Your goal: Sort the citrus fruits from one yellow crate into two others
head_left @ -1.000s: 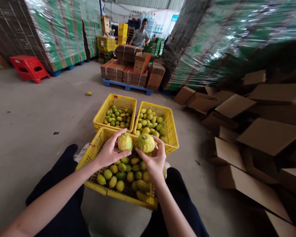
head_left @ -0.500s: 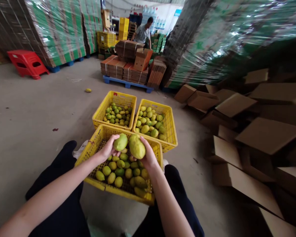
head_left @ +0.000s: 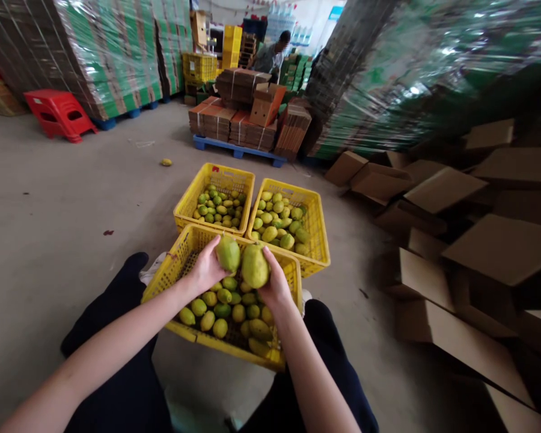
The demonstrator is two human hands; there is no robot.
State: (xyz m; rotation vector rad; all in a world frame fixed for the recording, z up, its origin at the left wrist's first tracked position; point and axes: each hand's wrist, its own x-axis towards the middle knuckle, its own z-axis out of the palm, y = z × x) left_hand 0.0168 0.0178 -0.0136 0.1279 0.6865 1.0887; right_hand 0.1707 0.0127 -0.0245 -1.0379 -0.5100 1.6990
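While no writing reads, left hand point(head_left: 206, 269) clasps lemon point(head_left: 228, 253), right hand point(head_left: 276, 284) clasps larger lemon point(head_left: 255, 266).

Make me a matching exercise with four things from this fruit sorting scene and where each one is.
Things:
1. left hand
2. red stool
3. loose fruit
4. cardboard boxes

Places:
A. far left, by the wrapped stacks
B. alone on the bare floor
C. piled at the right
D. over the nearest yellow crate, holding a fruit

Pairs: 1-D, 2-A, 3-B, 4-C
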